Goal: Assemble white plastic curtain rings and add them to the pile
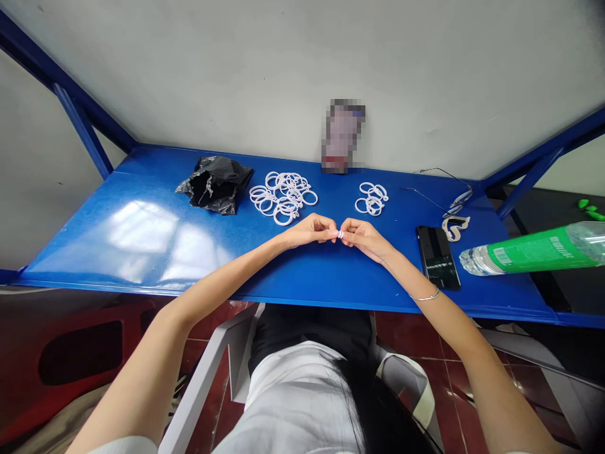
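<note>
Near the table's front half, my left hand (315,232) and my right hand (362,238) meet fingertip to fingertip. Both are closed in a pinch on a small white piece (340,234), mostly covered by the fingers, so its full shape cannot be made out. Just beyond my left hand lies a loose pile of white rings (283,194), some with a small knob on the rim. A smaller group of similar white rings (372,199) lies beyond my right hand.
On the blue table (236,271), a crumpled black plastic bag (215,184) lies left of the rings. To the right are a black phone (437,255), eyeglasses (458,203), a pale curved item (455,228) and a green-labelled bottle (534,249). A blurred-out upright object (343,135) leans on the wall.
</note>
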`<state>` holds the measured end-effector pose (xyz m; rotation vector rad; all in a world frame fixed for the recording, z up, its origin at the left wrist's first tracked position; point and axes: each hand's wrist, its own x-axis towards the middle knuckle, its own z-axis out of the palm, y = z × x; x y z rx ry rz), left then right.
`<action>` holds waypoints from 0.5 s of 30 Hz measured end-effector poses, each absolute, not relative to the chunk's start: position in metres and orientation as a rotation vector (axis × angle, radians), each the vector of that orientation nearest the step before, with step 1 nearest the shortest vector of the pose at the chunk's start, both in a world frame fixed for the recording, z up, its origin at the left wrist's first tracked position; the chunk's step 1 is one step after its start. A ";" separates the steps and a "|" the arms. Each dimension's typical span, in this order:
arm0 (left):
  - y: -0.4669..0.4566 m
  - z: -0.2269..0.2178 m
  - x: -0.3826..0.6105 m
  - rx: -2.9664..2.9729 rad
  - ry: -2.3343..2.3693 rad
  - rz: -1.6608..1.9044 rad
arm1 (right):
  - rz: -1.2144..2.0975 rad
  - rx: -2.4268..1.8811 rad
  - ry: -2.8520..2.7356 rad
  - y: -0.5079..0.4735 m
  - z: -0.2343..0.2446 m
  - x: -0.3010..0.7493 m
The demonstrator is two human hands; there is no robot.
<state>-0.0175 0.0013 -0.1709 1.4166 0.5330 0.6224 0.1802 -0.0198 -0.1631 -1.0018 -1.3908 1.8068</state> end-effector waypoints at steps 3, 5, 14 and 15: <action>0.002 -0.171 -0.019 1.449 0.519 0.593 | 1.820 -1.006 -1.406 -0.020 -0.162 0.181; 0.003 -0.171 -0.019 1.458 0.506 0.577 | 1.822 -1.017 -1.420 -0.020 -0.161 0.181; 0.002 -0.170 -0.020 1.481 0.532 0.509 | 1.811 -1.057 -1.474 -0.019 -0.159 0.183; 0.002 -0.170 -0.020 1.480 0.534 0.513 | 1.808 -1.054 -1.478 -0.019 -0.159 0.183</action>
